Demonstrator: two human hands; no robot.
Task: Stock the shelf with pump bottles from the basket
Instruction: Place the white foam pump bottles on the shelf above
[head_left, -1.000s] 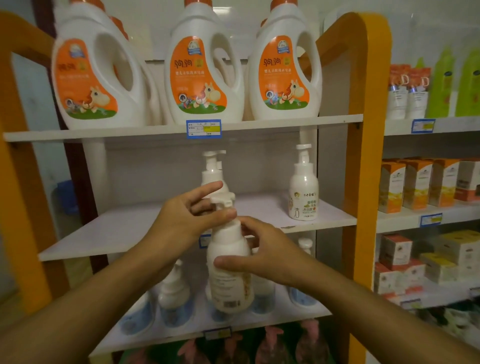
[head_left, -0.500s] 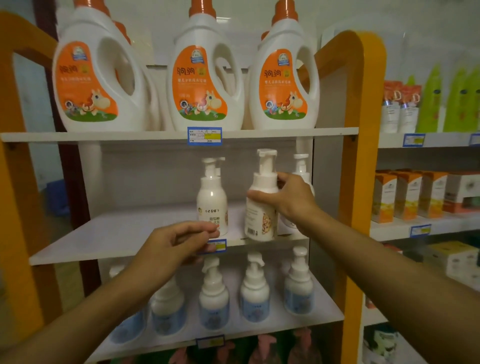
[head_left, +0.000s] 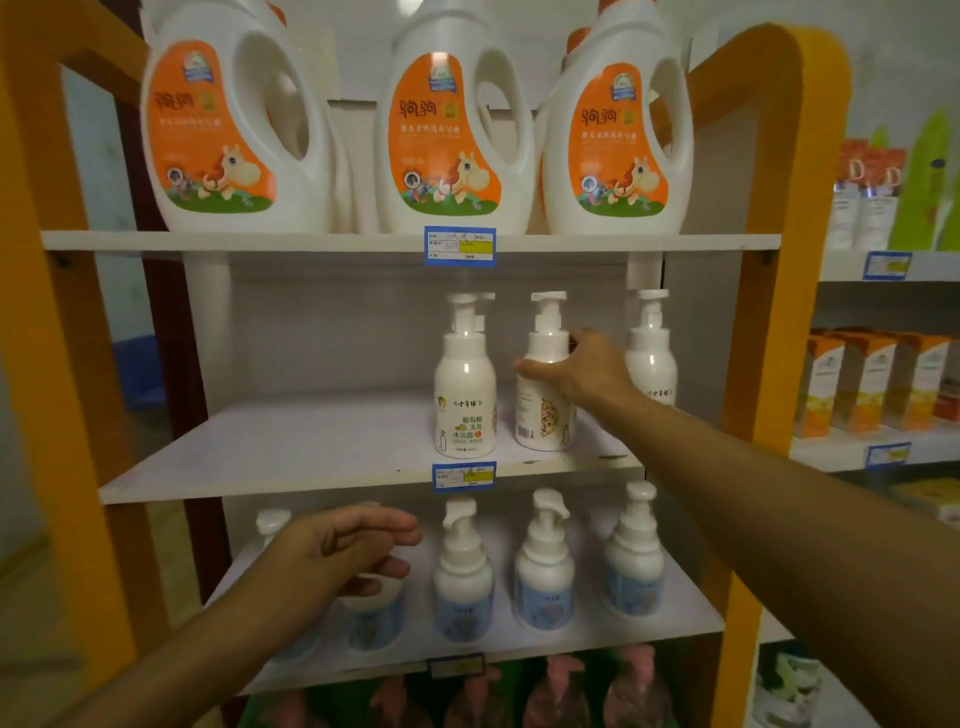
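While the right hand (head_left: 587, 371) wraps a white pump bottle (head_left: 545, 395) standing mid-frame on the middle shelf (head_left: 291, 452), the left hand (head_left: 343, 551) hovers lower left, fingers loose, holding nothing.

My right grip (head_left: 582, 371) wraps round the shoulder of a pump bottle (head_left: 545, 395) standing on the middle shelf (head_left: 311, 457), between two others (head_left: 464, 384) (head_left: 652, 353). My left grip (head_left: 343, 556) hangs loose and empty before the lower shelf's blue-labelled bottles (head_left: 544, 571). Three jugs (head_left: 447, 130) line the top.
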